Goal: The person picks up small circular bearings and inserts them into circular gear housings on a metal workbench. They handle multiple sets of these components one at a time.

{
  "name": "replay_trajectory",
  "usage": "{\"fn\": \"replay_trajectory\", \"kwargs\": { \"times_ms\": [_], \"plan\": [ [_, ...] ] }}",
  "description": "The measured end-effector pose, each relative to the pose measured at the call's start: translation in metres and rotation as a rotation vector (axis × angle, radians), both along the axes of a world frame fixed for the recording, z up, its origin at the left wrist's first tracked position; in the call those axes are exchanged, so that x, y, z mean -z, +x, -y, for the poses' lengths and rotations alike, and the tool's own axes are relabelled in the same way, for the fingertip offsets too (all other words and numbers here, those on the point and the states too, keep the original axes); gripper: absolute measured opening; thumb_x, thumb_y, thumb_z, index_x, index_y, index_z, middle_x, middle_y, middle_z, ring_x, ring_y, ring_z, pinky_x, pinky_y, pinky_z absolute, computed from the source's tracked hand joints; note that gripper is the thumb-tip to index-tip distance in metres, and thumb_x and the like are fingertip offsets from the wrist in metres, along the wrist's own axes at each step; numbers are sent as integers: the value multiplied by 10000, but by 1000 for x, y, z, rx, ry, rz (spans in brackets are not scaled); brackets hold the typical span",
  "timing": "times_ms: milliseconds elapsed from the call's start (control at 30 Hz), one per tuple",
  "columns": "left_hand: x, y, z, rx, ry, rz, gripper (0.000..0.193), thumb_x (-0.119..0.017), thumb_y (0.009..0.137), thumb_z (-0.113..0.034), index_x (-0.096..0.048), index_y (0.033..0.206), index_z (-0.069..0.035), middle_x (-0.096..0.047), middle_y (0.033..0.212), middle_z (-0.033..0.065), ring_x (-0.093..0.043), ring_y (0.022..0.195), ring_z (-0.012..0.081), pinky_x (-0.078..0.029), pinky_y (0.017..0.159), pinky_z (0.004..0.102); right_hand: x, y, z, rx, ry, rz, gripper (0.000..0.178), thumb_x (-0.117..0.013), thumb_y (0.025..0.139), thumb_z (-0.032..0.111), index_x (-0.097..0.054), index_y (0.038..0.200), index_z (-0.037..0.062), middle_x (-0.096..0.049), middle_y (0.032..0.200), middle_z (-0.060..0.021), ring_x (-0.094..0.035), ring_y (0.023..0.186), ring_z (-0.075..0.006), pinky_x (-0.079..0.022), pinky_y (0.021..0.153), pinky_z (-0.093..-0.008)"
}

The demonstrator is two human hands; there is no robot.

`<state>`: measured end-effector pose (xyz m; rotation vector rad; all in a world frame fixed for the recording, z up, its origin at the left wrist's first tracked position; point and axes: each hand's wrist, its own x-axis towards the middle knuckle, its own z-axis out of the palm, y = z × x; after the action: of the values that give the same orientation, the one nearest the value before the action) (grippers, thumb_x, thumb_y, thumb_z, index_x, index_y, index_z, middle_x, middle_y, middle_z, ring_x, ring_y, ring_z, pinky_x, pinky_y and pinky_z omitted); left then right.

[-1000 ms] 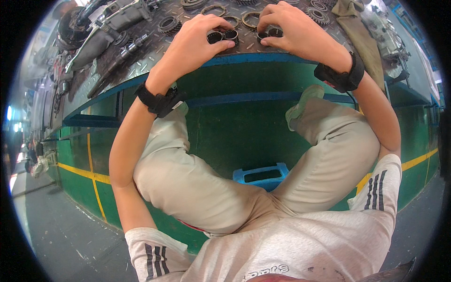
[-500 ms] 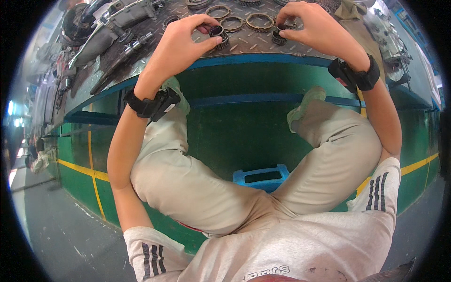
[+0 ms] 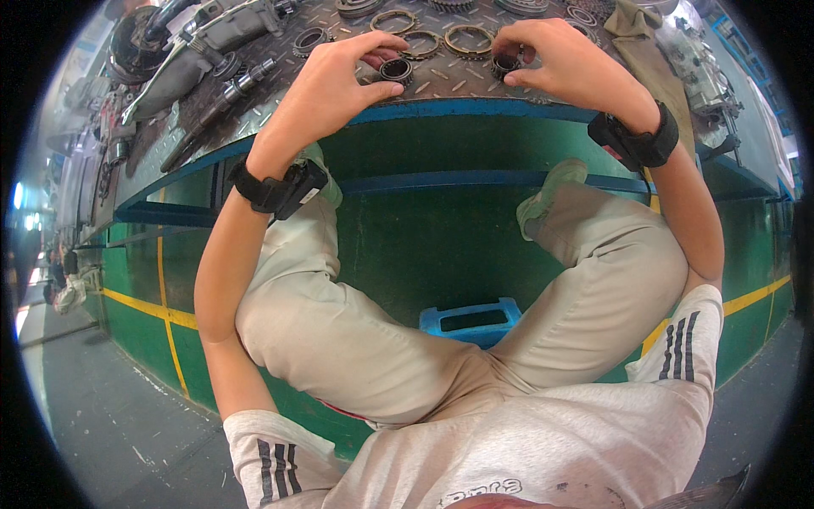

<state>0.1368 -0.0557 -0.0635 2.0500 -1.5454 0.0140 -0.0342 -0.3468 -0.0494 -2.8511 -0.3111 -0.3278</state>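
My left hand (image 3: 339, 78) curves round a small needle roller bearing (image 3: 396, 71) low over the metal bench plate, the thumb at its near side and the fingers at its far side. My right hand (image 3: 555, 58) has thumb and fingertips round a second small bearing (image 3: 505, 64), partly hidden by those fingers. Just beyond and between the hands lie flat brass-coloured synchronizer rings, one (image 3: 469, 41) nearer my right hand and another (image 3: 420, 44) beside my left fingers.
A steel shaft (image 3: 222, 102) and a grey housing (image 3: 191, 59) lie at the left. Gears (image 3: 452, 4) and another ring (image 3: 311, 41) sit farther back. An olive cloth (image 3: 636, 34) lies at the right. The bench's blue edge (image 3: 475, 107) runs before me; a blue plastic stool (image 3: 471, 319) is below.
The dark rings that both hands held tilted above the bearings have come down level with them. My left fingers have spread a little, and my right hand has lowered slightly.
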Motion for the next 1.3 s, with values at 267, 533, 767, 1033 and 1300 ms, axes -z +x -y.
{"fn": "replay_trajectory", "kwargs": {
  "times_ms": [267,533,767,1033,1300],
  "plan": [
    [-10,2,-11,3,-14,45,478,-874,866,-183,-762,1329,-151,-795,1220,60,-734,1073,200,-543,985,354,-41,-6,-23,89,139,-100,323,-806,883,210,-767,1113,-14,-763,1058,-211,-734,980,-390,-589,874,-432],
    [-20,-6,-2,-11,-147,13,421,-874,883,-207,-786,1291,-144,-796,1150,22,-711,1052,149,-527,971,315,-28,0,-28,-97,127,219,348,-824,873,201,-758,1137,-14,-765,1066,-210,-730,1004,-387,-580,908,-438],
    [6,-15,27,-11,-198,115,390,-900,841,-242,-802,1192,-104,-798,1106,143,-737,1040,331,-568,956,409,-6,16,-36,-10,70,90,318,-830,858,207,-766,1104,15,-741,1033,-186,-695,1029,-387,-554,935,-459],
    [8,-9,15,-35,-145,173,483,-881,848,-232,-764,1308,-141,-795,1166,108,-725,1101,304,-549,1012,398,-14,6,-25,-39,12,130,315,-823,853,195,-769,1109,20,-731,1004,-187,-694,1004,-383,-556,923,-456],
    [-2,-4,4,-94,-203,14,413,-877,880,-230,-796,1275,-140,-803,1137,40,-670,954,135,-528,860,292,-27,2,-20,137,136,-184,291,-816,847,172,-765,1066,-13,-766,979,-200,-739,927,-372,-589,844,-436]
  ]
}}
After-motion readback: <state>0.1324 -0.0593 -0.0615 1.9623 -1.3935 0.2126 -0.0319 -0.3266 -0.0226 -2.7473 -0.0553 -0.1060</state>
